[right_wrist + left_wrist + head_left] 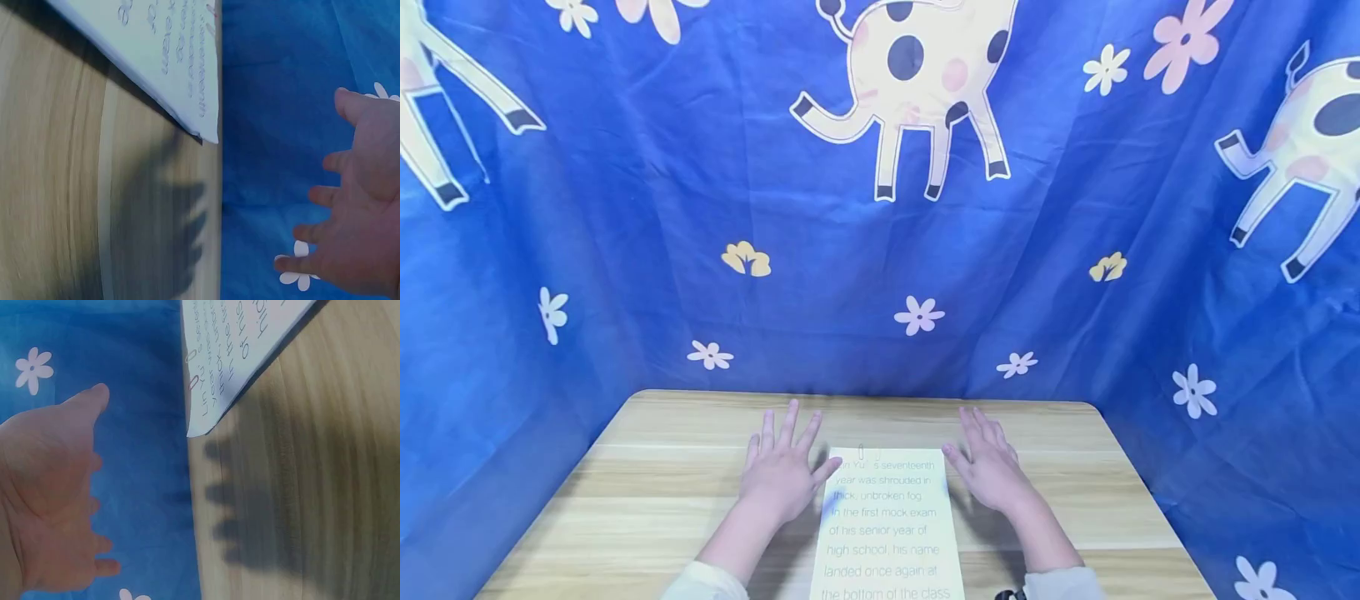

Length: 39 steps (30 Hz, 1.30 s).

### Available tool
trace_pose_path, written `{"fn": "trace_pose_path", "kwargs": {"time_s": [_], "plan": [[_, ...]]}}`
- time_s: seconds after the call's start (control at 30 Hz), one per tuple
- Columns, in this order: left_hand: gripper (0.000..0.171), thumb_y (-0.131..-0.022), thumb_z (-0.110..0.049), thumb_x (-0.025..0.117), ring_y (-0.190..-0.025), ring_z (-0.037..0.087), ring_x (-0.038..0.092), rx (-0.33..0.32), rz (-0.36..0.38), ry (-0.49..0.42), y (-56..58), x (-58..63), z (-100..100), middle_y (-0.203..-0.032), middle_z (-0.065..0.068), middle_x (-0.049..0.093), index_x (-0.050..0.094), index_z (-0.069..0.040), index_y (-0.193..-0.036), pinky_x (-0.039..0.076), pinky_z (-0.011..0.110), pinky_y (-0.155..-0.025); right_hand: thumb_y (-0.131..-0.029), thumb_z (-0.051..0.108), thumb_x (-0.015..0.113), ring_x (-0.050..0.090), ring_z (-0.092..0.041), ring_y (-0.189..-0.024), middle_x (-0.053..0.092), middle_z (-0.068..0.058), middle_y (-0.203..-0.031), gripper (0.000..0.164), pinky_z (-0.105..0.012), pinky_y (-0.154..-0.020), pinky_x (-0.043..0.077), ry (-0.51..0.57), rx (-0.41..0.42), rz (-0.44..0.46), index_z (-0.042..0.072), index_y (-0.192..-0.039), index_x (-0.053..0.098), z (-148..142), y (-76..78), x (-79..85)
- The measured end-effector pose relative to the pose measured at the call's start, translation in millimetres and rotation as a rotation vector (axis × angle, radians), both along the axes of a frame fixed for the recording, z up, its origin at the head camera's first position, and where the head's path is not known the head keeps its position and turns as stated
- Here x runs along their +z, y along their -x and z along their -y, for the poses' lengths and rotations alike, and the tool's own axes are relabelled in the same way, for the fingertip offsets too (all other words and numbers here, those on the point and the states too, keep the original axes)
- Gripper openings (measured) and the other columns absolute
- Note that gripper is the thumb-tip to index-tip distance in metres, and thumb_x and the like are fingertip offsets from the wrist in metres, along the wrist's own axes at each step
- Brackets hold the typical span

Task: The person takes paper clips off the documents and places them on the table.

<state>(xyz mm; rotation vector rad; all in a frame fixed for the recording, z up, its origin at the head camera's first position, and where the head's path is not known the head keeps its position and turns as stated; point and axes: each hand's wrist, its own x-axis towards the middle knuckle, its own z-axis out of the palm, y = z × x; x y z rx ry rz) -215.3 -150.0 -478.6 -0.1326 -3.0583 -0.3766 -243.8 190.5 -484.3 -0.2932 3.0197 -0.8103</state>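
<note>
A stack of white paper (887, 533) with printed English lines lies on the wooden table between the two hands. Two paper clips (861, 452) sit at its top edge; one looks reddish in the left wrist view (194, 382). My left hand (782, 475), fingers spread, is beside the paper's top left corner, its thumb near that edge. On the other side, my right hand (992, 471) has its fingers extended and its thumb near the top right corner. Both hands cast shadows on the table and appear raised above it. Neither holds anything.
The wooden table (685, 450) has rounded far corners. Blue cloth (820, 333) printed with cows and flowers hangs behind it and along both sides. A dark band (1009, 595) shows at the right wrist, by a pale sleeve (1063, 583).
</note>
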Motion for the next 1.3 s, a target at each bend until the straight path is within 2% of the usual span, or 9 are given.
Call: {"fn": "trace_pose_path", "kwargs": {"time_s": [0.07,0.23,0.47,0.6,0.73,0.87,1.03,1.17,1.3], "plan": [[0.086,-0.107,-0.073,0.04,-0.164,0.059,0.0,0.01,-0.002,-0.008,-0.1,-0.5,-0.3,-0.183,0.017,-0.001,0.023,-0.022,-0.174,0.01,0.075,-0.133,-0.11,0.056,0.055,0.022,-0.051,-0.166,0.021,-0.018,-0.181,0.081,-0.078,-0.129,0.022,0.028,0.017,-0.013,0.017,-0.174,0.022,-2.2,3.3,-2.1],[0.085,-0.108,-0.073,0.038,-0.162,0.064,0.006,0.05,-0.013,-0.008,-0.9,-3.4,2.4,-0.182,0.02,0.003,0.026,-0.02,-0.173,0.017,0.077,-0.131,-0.102,0.052,0.071,0.043,-0.045,-0.156,0.045,-0.018,-0.167,0.081,-0.069,-0.125,0.04,0.108,0.034,0.034,0.013,-0.167,0.041,2.1,12.9,-12.3],[0.076,-0.11,-0.058,0.049,-0.16,0.066,0.013,0.046,-0.031,-0.021,-1.4,-10.0,5.3,-0.182,0.022,0.004,0.029,-0.017,-0.172,0.021,0.078,-0.13,-0.092,0.045,0.085,0.046,-0.05,-0.151,0.05,-0.027,-0.159,0.08,-0.071,-0.122,0.042,0.119,0.046,0.139,0.005,-0.154,0.054,14.5,28.0,-28.9],[0.073,-0.111,-0.052,0.052,-0.157,0.067,0.023,0.046,-0.043,-0.019,-3.3,-17.0,6.0,-0.181,0.024,0.01,0.032,-0.017,-0.171,0.029,0.078,-0.126,-0.089,0.042,0.087,0.056,-0.045,-0.138,0.057,-0.024,-0.146,0.079,-0.068,-0.116,0.049,0.105,0.039,0.146,0.004,-0.151,0.057,16.4,36.1,-36.2],[0.073,-0.109,-0.052,0.057,-0.151,0.063,0.038,0.06,-0.046,-0.028,-6.3,-23.1,5.8,-0.176,0.028,0.026,0.036,-0.017,-0.17,0.04,0.076,-0.117,-0.085,0.04,0.091,0.061,-0.032,-0.117,0.061,-0.016,-0.126,0.073,-0.059,-0.108,0.054,0.089,0.021,0.145,0.002,-0.14,0.062,17.7,43.3,-43.5],[0.073,-0.106,-0.051,0.062,-0.142,0.059,0.049,0.067,-0.052,-0.042,-8.7,-27.3,4.5,-0.169,0.029,0.04,0.041,-0.016,-0.167,0.045,0.073,-0.11,-0.079,0.038,0.096,0.059,-0.027,-0.106,0.059,-0.012,-0.116,0.069,-0.053,-0.104,0.056,0.079,-0.008,0.145,0.002,-0.128,0.065,21.0,46.8,-48.8],[0.073,-0.105,-0.048,0.066,-0.14,0.057,0.051,0.068,-0.047,-0.062,-10.2,-32.3,1.2,-0.166,0.029,0.045,0.043,-0.016,-0.166,0.046,0.071,-0.108,-0.074,0.032,0.101,0.057,-0.027,-0.102,0.056,-0.011,-0.111,0.065,-0.049,-0.098,0.056,0.053,-0.024,0.139,0.004,-0.119,0.063,27.8,47.2,-50.7],[0.071,-0.104,-0.045,0.066,-0.14,0.057,0.051,0.075,-0.043,-0.083,-12.1,-35.2,-1.9,-0.164,0.028,0.047,0.045,-0.016,-0.165,0.046,0.07,-0.108,-0.074,0.028,0.1,0.056,-0.026,-0.097,0.055,-0.01,-0.108,0.065,-0.047,-0.092,0.055,0.052,-0.021,0.15,0.005,-0.117,0.058,33.0,47.3,-50.6],[0.068,-0.104,-0.041,0.066,-0.138,0.056,0.053,0.066,-0.046,-0.084,-13.5,-35.0,-5.4,-0.162,0.028,0.051,0.047,-0.016,-0.164,0.048,0.069,-0.106,-0.076,0.024,0.099,0.063,-0.028,-0.095,0.065,-0.012,-0.107,0.07,-0.049,-0.092,0.057,0.075,-0.005,0.169,0.005,-0.124,0.052,35.5,47.0,-50.5]]}}
